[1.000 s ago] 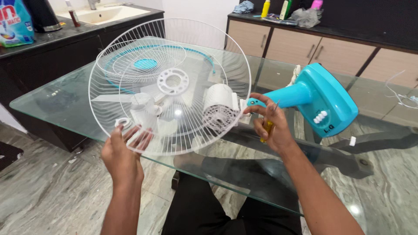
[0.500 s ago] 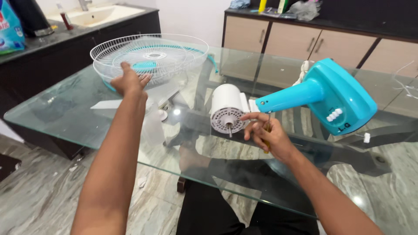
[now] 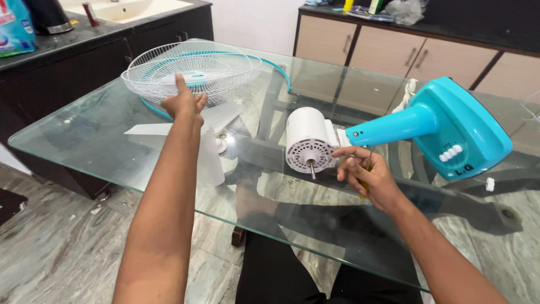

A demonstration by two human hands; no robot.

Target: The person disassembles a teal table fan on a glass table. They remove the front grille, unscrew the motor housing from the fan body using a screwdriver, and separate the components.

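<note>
Touching round white wire grille (image 3: 194, 70), left hand (image 3: 184, 104), glossy glass table (image 3: 84, 135)

Left hand (image 3: 184, 104) outstretched, fingers open — right hand (image 3: 368, 175) curled (thumb forward).

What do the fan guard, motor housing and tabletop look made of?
Fan guard: thin white-coated metal wire, likely; fine radial spokes.
Motor housing: matte white plastic by look; moulded vent slots, bare metal shaft.
Tabletop: clear glass; floor shows through, glossy reflections.
</note>
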